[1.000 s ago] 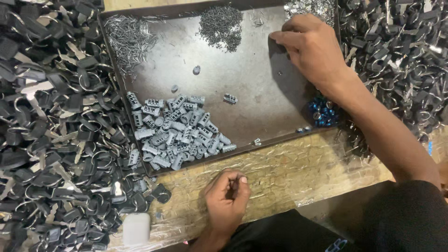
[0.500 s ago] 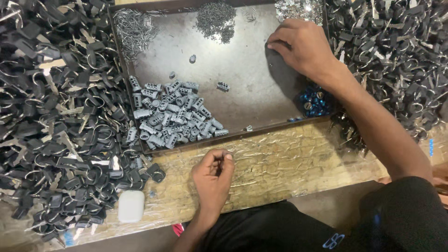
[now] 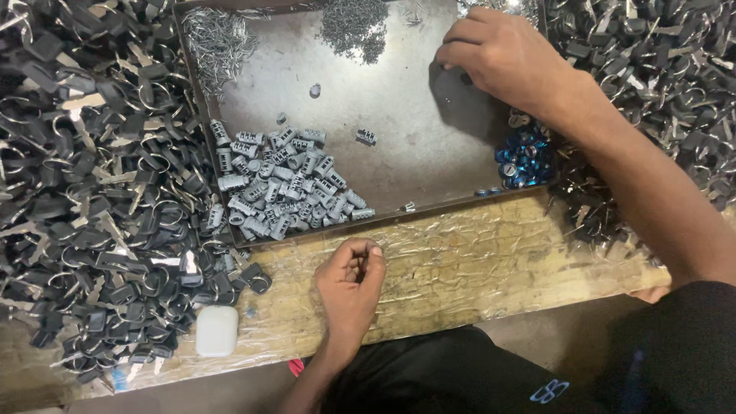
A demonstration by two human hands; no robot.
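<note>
Head view cuts off the black key heap at the left edge. Beside it, grey lock cylinders lie piled in the dark metal tray's near-left corner. Left hand rests on the tabletop, fingers curled shut around something too small to identify. Right hand presses loosely curled fingertips onto the tray floor; whatever is beneath stays hidden. Blue caps sit under that wrist.
</note>
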